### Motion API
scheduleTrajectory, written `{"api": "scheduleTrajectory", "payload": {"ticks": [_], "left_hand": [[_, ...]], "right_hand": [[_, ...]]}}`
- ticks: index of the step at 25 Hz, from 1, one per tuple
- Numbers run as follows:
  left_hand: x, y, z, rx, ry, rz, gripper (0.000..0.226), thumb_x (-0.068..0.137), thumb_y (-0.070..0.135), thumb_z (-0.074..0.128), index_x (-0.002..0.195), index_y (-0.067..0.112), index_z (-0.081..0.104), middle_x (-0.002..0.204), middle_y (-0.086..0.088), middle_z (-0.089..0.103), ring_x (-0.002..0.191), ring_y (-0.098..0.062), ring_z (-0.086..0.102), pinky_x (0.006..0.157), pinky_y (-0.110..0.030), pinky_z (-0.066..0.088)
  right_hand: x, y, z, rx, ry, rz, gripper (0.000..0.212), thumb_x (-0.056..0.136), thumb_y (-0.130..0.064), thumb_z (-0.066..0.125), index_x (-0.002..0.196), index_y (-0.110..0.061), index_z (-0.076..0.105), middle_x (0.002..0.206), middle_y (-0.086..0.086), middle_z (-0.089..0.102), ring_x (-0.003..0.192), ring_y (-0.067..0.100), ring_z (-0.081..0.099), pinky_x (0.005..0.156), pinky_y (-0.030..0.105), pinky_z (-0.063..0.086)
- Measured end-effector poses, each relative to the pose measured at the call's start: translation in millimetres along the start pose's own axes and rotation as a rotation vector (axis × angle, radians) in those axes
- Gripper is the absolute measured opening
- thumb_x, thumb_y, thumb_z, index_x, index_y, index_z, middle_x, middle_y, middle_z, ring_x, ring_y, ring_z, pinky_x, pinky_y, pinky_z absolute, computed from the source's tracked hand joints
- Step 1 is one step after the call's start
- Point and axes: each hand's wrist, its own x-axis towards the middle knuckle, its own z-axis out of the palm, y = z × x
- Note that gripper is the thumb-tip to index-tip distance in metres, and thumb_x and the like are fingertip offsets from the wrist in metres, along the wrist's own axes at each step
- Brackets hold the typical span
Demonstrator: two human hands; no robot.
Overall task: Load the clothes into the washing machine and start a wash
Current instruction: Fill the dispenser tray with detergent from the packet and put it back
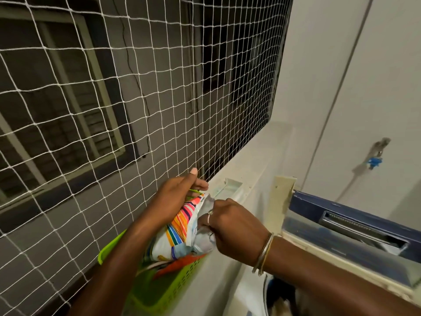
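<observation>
- Hands at work over a packet (180, 233), striped in bright colours and most likely washing powder, which stands in a green basket (159, 290) hung beside the washing machine (230, 277).
- The left hand (175, 199) is closed round the packet's upper part, thumb raised, and pinches a thin green band or tie at its mouth.
- The right hand (230, 226), with a ring on one finger and bangles at the wrist, grips the crumpled silver top of the packet; whether it is opening or closing the packet cannot be told.
- The washing machine's white body fills the lower right, with its dark blue lid (355, 222) raised at the right; a small open tray (230, 185) sits on the top edge just beyond the hands.
- Clothes are hardly in view: something dark shows in the tub (284, 295) under the right forearm, blurred, so how much has been loaded is unclear.
- Judged from this, the job stands at the powder stage: dosing, shutting the lid and starting the wash all appear to be left.
- A white net (114, 87) covers the opening behind, and a tap with a blue handle (376, 156) is fixed to the wall at right.
</observation>
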Motion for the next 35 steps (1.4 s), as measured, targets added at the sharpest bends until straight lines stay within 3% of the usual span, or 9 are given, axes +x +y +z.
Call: {"api": "scheduleTrajectory", "payload": {"ticks": [6, 10, 13, 16, 20, 25, 27, 29, 35], "left_hand": [[-12.5, 8.6, 2.5, -0.052, -0.014, 0.008, 0.053, 0.1, 0.05, 0.039, 0.095, 0.017, 0.079, 0.091, 0.0, 0.078, 0.086, -0.018, 0.074, 0.09, -0.037, 0.054], [-11.5, 6.8, 4.2, 0.006, -0.043, 0.003, 0.053, 0.095, 0.063, 0.041, 0.095, 0.025, 0.079, 0.09, 0.001, 0.078, 0.088, -0.018, 0.074, 0.096, -0.047, 0.053], [-11.1, 5.2, 5.4, 0.058, -0.076, 0.003, 0.056, 0.09, 0.07, 0.038, 0.096, 0.031, 0.078, 0.093, 0.005, 0.078, 0.089, -0.014, 0.074, 0.095, -0.047, 0.053], [-11.9, 6.1, 6.4, 0.11, -0.082, 0.007, 0.056, 0.089, 0.073, 0.035, 0.096, 0.036, 0.077, 0.094, 0.01, 0.077, 0.088, -0.011, 0.073, 0.095, -0.045, 0.054], [-12.6, 8.9, 4.7, 0.123, -0.073, 0.021, 0.052, 0.095, 0.068, 0.034, 0.096, 0.037, 0.076, 0.091, 0.009, 0.077, 0.085, -0.012, 0.073, 0.093, -0.047, 0.054], [-13.3, 8.5, 3.1, 0.082, -0.063, 0.026, 0.054, 0.093, 0.068, 0.035, 0.095, 0.034, 0.077, 0.091, 0.008, 0.077, 0.085, -0.013, 0.074, 0.095, -0.049, 0.053], [-14.5, 8.2, 3.1, 0.078, -0.069, 0.024, 0.052, 0.096, 0.066, 0.035, 0.096, 0.034, 0.077, 0.09, 0.007, 0.078, 0.084, -0.014, 0.074, 0.094, -0.049, 0.054], [-15.4, 7.9, 3.5, 0.072, -0.07, 0.034, 0.053, 0.094, 0.068, 0.034, 0.096, 0.035, 0.076, 0.091, 0.007, 0.077, 0.085, -0.015, 0.074, 0.094, -0.049, 0.054], [-17.4, 11.3, 3.3, 0.029, -0.068, 0.033, 0.055, 0.093, 0.069, 0.035, 0.095, 0.033, 0.077, 0.096, 0.007, 0.077, 0.089, -0.015, 0.074, 0.096, -0.048, 0.053]], "right_hand": [[1.7, -2.6, -8.2, 0.111, 0.082, 0.115, 0.021, 0.071, -0.011, 0.053, 0.08, -0.024, 0.067, 0.075, -0.001, 0.065, 0.073, 0.022, 0.054, 0.067, 0.032, 0.045], [4.6, -15.4, -2.6, 0.118, 0.076, 0.12, 0.011, 0.067, -0.01, 0.058, 0.073, -0.016, 0.064, 0.072, 0.007, 0.064, 0.067, 0.024, 0.052, 0.064, 0.027, 0.049], [3.3, -21.6, 3.6, 0.207, 0.141, 0.132, 0.021, 0.074, -0.02, 0.048, 0.076, -0.013, 0.068, 0.072, 0.007, 0.066, 0.064, 0.017, 0.051, 0.061, 0.02, 0.041], [1.3, -21.3, 12.0, 0.214, 0.086, 0.198, 0.014, 0.078, -0.017, 0.055, 0.079, -0.013, 0.068, 0.076, 0.008, 0.068, 0.066, 0.019, 0.054, 0.062, 0.02, 0.038], [1.8, -15.1, 5.1, 0.229, 0.092, 0.272, 0.015, 0.077, -0.012, 0.049, 0.069, -0.023, 0.05, 0.072, 0.004, 0.061, 0.066, 0.017, 0.047, 0.06, 0.017, 0.029], [5.9, -18.7, 7.9, 0.08, 0.169, 0.218, 0.022, 0.076, -0.021, 0.049, 0.073, -0.011, 0.069, 0.067, 0.008, 0.066, 0.058, 0.021, 0.056, 0.058, 0.015, 0.029], [8.5, -19.7, 15.7, 0.144, 0.151, 0.261, 0.021, 0.08, -0.017, 0.053, 0.079, -0.006, 0.071, 0.075, 0.013, 0.068, 0.063, 0.025, 0.059, 0.057, 0.011, 0.028], [10.9, -17.9, 20.4, 0.191, 0.105, 0.314, 0.015, 0.082, -0.01, 0.056, 0.082, -0.004, 0.07, 0.081, 0.017, 0.068, 0.069, 0.029, 0.058, 0.056, 0.017, 0.03], [5.8, -19.8, 10.9, 0.205, 0.123, 0.309, 0.016, 0.075, -0.01, 0.051, 0.066, -0.022, 0.055, 0.072, 0.008, 0.066, 0.064, 0.017, 0.044, 0.056, 0.019, 0.025]]}}
